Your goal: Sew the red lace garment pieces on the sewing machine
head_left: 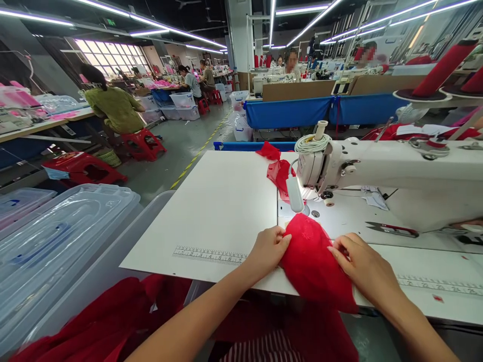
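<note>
At front edge of white sewing table (222, 211), just short of the head of sewing machine (392, 163): red cloth (313, 261), held between both hands, lower part hanging past table edge. Left hand (268, 250): pinching left edge of cloth, thumb against forefinger, other fingers curled. Right hand (363, 261): pinching right edge, thumb and fingertips together, rest folded in.

Progress, as a judgement: partway through handling one piece. Done: both edges gripped, upper part spread fairly flat. Left: probably sewing or checking; no finished seam readable at this blur. Contact with presser foot: cannot tell, partly behind small lamp (295, 193). More red scraps (281, 173) on far side beside machine head, plus red fabric pile (101, 311) at lower left; sewn or unsewn, cannot tell. Thread snips (392, 230) lying on machine bed, out of use.

Direction: rounded end pointing away from wearer, toward machine head. Long axis roughly front to back, slanting from far left to near right, lower corner toward right forearm.
</note>
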`<state>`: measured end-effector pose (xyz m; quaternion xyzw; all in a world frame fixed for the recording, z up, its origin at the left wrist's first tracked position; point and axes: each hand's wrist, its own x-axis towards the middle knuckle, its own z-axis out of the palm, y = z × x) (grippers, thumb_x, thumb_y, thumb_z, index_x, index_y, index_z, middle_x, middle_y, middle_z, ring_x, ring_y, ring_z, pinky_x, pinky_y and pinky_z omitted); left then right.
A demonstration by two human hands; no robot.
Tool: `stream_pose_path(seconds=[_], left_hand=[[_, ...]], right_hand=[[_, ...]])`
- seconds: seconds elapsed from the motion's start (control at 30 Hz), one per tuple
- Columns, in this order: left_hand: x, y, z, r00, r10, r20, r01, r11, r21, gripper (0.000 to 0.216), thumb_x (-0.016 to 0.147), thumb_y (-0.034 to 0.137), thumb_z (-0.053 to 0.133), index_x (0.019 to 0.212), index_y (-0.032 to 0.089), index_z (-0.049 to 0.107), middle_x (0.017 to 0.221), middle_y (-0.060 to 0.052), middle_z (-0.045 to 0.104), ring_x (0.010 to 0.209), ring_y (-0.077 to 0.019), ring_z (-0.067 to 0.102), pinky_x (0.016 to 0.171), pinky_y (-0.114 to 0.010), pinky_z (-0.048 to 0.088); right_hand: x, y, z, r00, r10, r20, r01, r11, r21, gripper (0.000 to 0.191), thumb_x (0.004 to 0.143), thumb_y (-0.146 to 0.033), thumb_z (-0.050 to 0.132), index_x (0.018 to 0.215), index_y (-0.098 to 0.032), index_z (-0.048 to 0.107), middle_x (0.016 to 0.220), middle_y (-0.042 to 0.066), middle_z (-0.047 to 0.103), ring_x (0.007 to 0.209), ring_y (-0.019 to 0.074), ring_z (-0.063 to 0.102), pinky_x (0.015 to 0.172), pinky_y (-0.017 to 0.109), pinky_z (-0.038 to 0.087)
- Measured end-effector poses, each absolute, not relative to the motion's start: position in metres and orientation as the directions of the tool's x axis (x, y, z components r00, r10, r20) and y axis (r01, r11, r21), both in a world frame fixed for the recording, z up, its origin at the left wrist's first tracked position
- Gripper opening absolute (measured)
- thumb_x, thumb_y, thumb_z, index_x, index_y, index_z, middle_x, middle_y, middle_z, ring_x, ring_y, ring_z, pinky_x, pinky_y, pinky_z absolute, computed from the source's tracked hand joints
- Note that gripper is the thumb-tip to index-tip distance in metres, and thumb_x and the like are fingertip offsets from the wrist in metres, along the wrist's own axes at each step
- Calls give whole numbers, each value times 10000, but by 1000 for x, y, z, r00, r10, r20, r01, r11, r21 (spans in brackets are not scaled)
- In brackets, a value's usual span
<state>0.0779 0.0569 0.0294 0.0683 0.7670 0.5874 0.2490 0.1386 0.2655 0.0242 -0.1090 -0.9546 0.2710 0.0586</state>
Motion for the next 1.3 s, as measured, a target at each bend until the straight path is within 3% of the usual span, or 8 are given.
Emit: stream_pose_path(seconds=[0.13, 0.27, 0.37, 0.5, 0.67, 0.83, 1.1, 1.3], left_hand=[[77, 56, 31, -892, 397, -215, -62, 364, 929, 158, 885, 223, 439, 978, 195, 564, 580, 58, 478, 497, -118, 453, 482, -228, 342], [81, 54, 39, -877, 459, -140, 290, 739, 608, 402, 903, 131, 373, 1287, 241, 415, 623, 52, 512, 574, -165, 529, 546, -257, 360], [84, 57, 44, -855, 473, -212, 413, 869, 274, 326, 878, 67, 376, 1124, 222, 522, 740, -7, 598, 667, -194, 584, 595, -284, 397], [89, 69, 52, -846, 501, -181, 466, 860, 207, 330, 799, -40, 375, 968, 159, 577, 955, -107, 627, 919, -262, 592, 723, -343, 445], [87, 100, 56, -717, 693, -78, 641, 700, 315, 170, 914, 142, 432, 966, 157, 594, 1030, -77, 603, 888, -195, 581, 696, -277, 449], [88, 126, 46, -766, 621, -165, 542, 762, 354, 356, 893, 465, 520, 955, 135, 637, 918, -108, 641, 870, -269, 618, 709, -336, 460], [89, 121, 49, -747, 636, -195, 567, 762, 313, 248, 902, 126, 379, 969, 128, 617, 981, -143, 651, 899, -273, 624, 708, -344, 418], [78, 99, 34, -789, 609, -86, 390, 604, 695, 196, 880, 156, 418, 693, 190, 469, 767, -24, 610, 719, -171, 550, 619, -277, 347]], right_hand=[[138, 260, 25, -959, 255, -123, 211, 357, -910, 378, 819, -619, 497, 746, -249, 476, 660, -15, 526, 584, 165, 477, 531, 281, 395], [138, 268, 29, -901, -21, -433, 433, -40, -900, 480, 665, -576, 748, 869, -255, 456, 674, -48, 555, 567, 154, 516, 521, 259, 408], [137, 280, 27, -955, 151, -254, 282, 208, -937, 410, 666, -551, 716, 844, -242, 515, 674, -22, 602, 563, 161, 530, 517, 262, 392], [141, 285, 22, -965, 250, 75, 113, 658, -745, 275, 756, -500, 518, 801, -248, 617, 636, 3, 637, 506, 168, 523, 517, 291, 396], [147, 271, 20, -949, 170, 266, -44, 762, -647, 230, 810, -415, 468, 849, -252, 626, 806, 28, 698, 566, 168, 593, 552, 292, 469], [148, 268, 8, -869, 101, 484, -217, 802, -557, 185, 862, -271, 424, 874, -249, 607, 826, 34, 695, 717, 183, 669, 630, 286, 524], [143, 275, -4, -829, 7, 560, -297, 842, -451, 192, 916, -186, 400, 871, -245, 578, 784, 15, 640, 641, 149, 622, 571, 249, 512], [145, 276, -10, -837, 21, 547, -214, 907, -362, 237, 927, -164, 347, 887, -240, 568, 798, 24, 627, 666, 158, 638, 581, 262, 521]])
